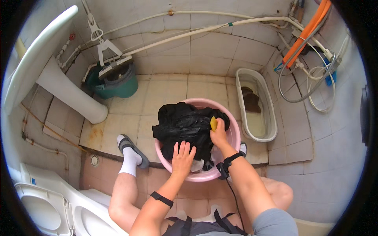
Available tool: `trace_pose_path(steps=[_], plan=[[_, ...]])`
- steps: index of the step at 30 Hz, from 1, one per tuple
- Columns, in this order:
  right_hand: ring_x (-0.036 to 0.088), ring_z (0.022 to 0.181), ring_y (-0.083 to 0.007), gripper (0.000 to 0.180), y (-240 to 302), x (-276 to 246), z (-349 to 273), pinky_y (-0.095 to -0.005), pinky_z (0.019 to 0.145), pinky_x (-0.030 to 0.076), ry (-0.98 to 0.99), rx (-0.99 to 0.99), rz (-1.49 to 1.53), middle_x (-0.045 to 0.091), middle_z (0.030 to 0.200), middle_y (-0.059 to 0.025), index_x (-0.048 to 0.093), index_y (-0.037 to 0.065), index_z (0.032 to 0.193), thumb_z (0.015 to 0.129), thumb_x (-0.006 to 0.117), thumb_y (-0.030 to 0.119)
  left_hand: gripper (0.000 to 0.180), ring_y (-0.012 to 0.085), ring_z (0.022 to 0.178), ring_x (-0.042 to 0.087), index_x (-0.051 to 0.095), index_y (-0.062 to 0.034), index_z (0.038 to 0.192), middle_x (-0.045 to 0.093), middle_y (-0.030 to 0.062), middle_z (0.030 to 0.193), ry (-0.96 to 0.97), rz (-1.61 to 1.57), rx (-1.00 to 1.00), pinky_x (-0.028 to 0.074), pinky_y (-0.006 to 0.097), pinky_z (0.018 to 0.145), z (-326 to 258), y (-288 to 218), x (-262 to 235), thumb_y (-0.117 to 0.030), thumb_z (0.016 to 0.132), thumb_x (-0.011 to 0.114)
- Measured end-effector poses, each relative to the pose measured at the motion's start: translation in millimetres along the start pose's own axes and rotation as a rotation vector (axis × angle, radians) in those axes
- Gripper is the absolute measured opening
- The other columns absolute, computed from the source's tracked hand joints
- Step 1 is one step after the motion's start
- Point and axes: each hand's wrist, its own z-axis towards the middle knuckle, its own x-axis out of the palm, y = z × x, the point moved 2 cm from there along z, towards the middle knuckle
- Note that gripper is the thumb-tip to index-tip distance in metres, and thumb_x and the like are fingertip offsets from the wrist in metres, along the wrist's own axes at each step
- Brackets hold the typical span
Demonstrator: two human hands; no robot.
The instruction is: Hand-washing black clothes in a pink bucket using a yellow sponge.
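Note:
A wet black garment [185,122] is heaped in a pink basin [235,135] and hangs over its left rim. In my right hand [219,134] is a yellow bar of soap [214,123], held against the right part of the cloth. My left hand [183,158] lies on the near side of the garment with its fingers spread. Some pale cloth [197,166] shows under the black fabric near the basin's front. Whatever lies deeper in the basin is hidden by the garment.
A white tub [271,129] with dark cloth [251,101] in water stands to the right. At the far left are a green mop bucket [128,87] and a sink pedestal [75,92]. A toilet [43,208] is near left. An orange hose [307,33] hangs on the right wall.

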Motion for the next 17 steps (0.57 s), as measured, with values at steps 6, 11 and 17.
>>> trace_pose_path(steps=[6, 11, 17], plan=[[0.059, 0.104, -0.0396, 0.037, 8.3, -35.9, 17.8, -0.0445, 0.089, 0.044, 0.169, 0.205, 0.161, 0.061, 0.109, -0.0211, 0.047, 0.009, 0.117, 0.080, 0.055, 0.008, 0.024, 0.0241, 0.098, 0.055, 0.058, -0.0091, 0.097, 0.058, 0.0068, 0.099, -0.084, -0.156, 0.111, 0.040, 0.039, 0.090, 21.2, 26.4, -24.6, -0.014, 0.073, 0.056], [0.052, 0.064, -0.0107, 0.031, 42.6, -99.3, 41.9, -0.0266, 0.054, 0.047, 0.074, 0.448, 1.149, 0.051, 0.079, -0.0009, 0.052, 0.009, 0.111, 0.080, 0.057, 0.004, 0.036, 0.0295, 0.098, 0.056, 0.057, -0.0093, 0.093, 0.058, 0.0091, 0.098, -0.094, -0.333, 0.133, 0.043, 0.041, 0.086, 15.4, 55.8, -66.4, 0.000, 0.059, 0.062], [0.055, 0.071, -0.0119, 0.033, 86.8, -152.8, 71.1, -0.0315, 0.062, 0.052, -0.039, 0.353, 1.357, 0.053, 0.085, -0.0011, 0.052, 0.013, 0.114, 0.082, 0.056, 0.005, 0.034, 0.0295, 0.095, 0.058, 0.056, -0.0104, 0.091, 0.060, 0.0084, 0.099, -0.345, -0.339, 0.080, 0.045, 0.040, 0.082, 0.1, 79.3, -94.0, -0.008, 0.060, 0.069]])
